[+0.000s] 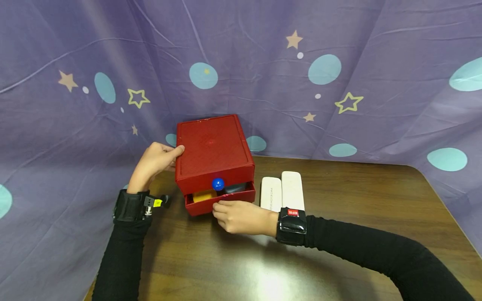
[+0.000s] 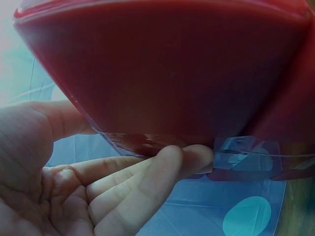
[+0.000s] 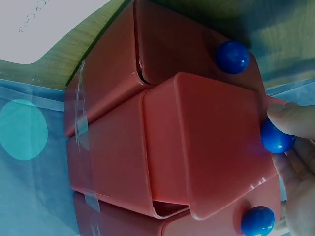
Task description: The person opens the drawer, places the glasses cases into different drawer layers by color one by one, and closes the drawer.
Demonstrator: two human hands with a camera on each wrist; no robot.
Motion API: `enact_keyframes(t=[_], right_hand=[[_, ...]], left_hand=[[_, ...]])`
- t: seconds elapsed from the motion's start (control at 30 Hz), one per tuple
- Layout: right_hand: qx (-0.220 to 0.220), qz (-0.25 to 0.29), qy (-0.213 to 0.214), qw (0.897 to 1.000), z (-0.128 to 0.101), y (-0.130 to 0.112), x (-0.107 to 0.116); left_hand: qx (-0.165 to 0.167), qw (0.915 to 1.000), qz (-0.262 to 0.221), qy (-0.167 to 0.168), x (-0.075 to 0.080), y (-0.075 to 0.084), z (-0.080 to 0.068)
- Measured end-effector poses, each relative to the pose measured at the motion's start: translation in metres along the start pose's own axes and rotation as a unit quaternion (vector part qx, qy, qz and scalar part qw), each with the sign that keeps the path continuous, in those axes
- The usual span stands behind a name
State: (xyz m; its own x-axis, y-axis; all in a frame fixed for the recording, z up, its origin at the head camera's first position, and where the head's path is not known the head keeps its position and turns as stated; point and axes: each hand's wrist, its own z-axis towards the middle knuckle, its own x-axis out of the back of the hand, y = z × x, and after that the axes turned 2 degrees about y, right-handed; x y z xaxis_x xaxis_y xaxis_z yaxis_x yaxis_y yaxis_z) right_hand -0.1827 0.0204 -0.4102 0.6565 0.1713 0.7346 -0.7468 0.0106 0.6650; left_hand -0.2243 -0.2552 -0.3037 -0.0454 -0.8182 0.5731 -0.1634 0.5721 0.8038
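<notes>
A red drawer box (image 1: 214,150) stands on the wooden table (image 1: 357,196). My left hand (image 1: 160,159) grips its left side, thumb on the top edge, fingertips (image 2: 167,162) against the side wall (image 2: 162,69). My right hand (image 1: 220,208) is at the front, where thumb and finger (image 3: 293,118) pinch the blue knob (image 3: 276,138) of a drawer (image 3: 211,147). That drawer (image 1: 220,200) stands pulled out a little and shows a yellow thing (image 1: 205,195) and a dark grey thing (image 1: 235,188) inside. The shut drawer above has its own blue knob (image 1: 218,184).
Two flat white boxes (image 1: 271,193) (image 1: 293,190) lie side by side just right of the red box. A purple cloth with stars and teal dots (image 1: 324,71) hangs behind and around the table. Another blue knob (image 3: 258,220) shows on a further drawer.
</notes>
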Motion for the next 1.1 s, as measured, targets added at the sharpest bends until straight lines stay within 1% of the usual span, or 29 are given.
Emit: enact_keyframes(t=[0.4, 0.93, 1.1], right_hand=[[-0.021, -0.002, 0.008, 1.0, 0.003, 0.004, -0.007], [-0.049, -0.007, 0.009, 0.999, 0.005, 0.008, -0.015], [-0.055, -0.003, 0.015, 0.998, 0.005, 0.009, -0.017]], left_hand=[[-0.007, 1.0, 0.002, 0.002, -0.001, -0.001, -0.001], [-0.004, 0.9999, -0.009, 0.004, -0.002, -0.001, -0.001], [-0.005, 1.0, -0.007, 0.005, -0.001, -0.001, -0.001]])
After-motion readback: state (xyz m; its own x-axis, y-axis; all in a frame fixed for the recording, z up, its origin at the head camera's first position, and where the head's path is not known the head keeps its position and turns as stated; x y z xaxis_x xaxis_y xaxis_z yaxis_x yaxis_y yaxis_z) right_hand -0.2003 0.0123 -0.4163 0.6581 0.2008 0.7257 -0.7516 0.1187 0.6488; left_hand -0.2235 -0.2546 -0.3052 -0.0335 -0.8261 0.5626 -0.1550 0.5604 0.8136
